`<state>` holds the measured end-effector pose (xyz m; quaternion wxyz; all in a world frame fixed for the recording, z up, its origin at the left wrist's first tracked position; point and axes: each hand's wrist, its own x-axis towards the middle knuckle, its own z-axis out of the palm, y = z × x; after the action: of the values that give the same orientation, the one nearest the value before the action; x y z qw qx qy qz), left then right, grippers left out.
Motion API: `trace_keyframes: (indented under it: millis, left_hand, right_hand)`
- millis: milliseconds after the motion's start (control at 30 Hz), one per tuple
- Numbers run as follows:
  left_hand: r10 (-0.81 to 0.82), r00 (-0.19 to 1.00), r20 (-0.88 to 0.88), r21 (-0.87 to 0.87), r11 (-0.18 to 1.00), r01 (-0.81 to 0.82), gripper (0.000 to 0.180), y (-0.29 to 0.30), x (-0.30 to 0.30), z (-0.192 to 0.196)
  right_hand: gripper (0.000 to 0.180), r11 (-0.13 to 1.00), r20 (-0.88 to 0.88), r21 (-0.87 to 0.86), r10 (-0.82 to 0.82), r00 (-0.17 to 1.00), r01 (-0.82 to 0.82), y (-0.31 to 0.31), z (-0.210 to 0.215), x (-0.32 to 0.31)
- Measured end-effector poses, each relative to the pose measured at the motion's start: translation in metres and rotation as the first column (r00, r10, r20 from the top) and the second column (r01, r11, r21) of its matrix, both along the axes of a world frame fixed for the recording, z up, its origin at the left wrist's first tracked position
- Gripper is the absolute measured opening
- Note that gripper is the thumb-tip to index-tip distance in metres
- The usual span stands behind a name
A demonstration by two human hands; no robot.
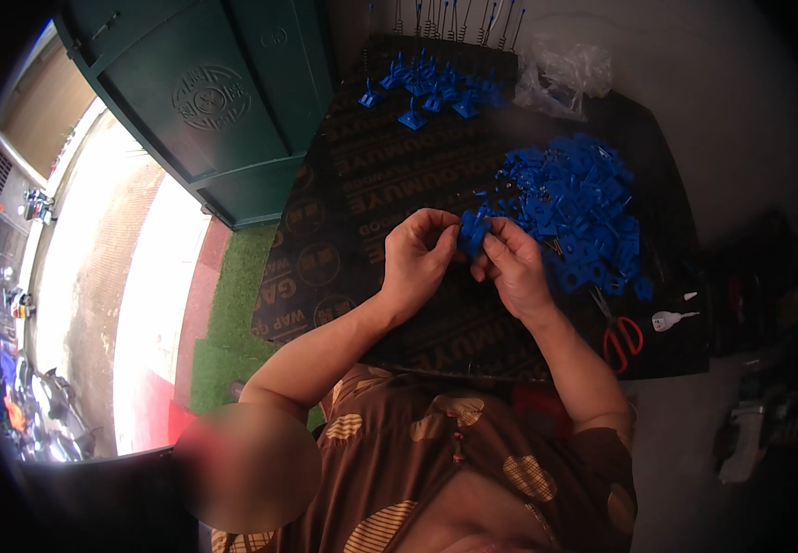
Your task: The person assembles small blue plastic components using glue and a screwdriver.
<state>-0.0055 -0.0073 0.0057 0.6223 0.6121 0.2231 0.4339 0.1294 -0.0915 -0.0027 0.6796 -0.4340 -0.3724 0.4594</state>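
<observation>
My left hand (415,263) and my right hand (512,267) meet above a dark board (362,194), both pinching one small blue plastic part (473,230) between their fingertips. Just right of my hands lies a large heap of the same blue plastic parts (579,217). At the board's far edge stand several blue parts fitted with thin metal rods (431,88).
Red-handled scissors (620,334) and a small white tool (671,320) lie on the board's right near corner. A clear plastic bag (560,78) sits at the far right. A green metal door (224,101) and green mat (228,313) are to the left.
</observation>
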Motion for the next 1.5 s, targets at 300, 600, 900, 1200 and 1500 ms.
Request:
trace_keyframes:
  millis: [300,600,900,1200,1500]
  left_hand:
    - [0.063,0.998,-0.015,0.114,0.992,-0.061,0.010,-0.001,0.002,-0.007]
    - [0.075,0.997,-0.023,0.200,0.977,-0.069,0.008,0.003,0.003,-0.011]
    - [0.101,0.994,-0.043,0.209,0.974,-0.090,0.008,0.002,0.003,-0.012]
    - [0.106,0.994,-0.017,0.190,0.977,-0.101,0.007,0.002,0.003,-0.010]
    - [0.042,0.998,0.037,0.072,0.996,-0.045,0.009,-0.003,0.001,-0.002]
  right_hand:
    - [0.015,1.000,-0.003,-0.005,-0.027,1.000,0.027,-0.001,0.002,-0.002]
    - [0.015,1.000,0.026,0.000,-0.026,0.999,0.026,-0.002,0.003,0.000]
    - [0.019,1.000,-0.040,-0.022,0.011,0.999,-0.012,-0.004,0.006,0.000]
    - [0.019,0.998,-0.079,-0.003,0.062,0.995,-0.062,-0.002,0.001,0.003]
    - [0.019,0.998,-0.109,-0.015,0.066,0.992,-0.068,0.000,0.001,0.004]
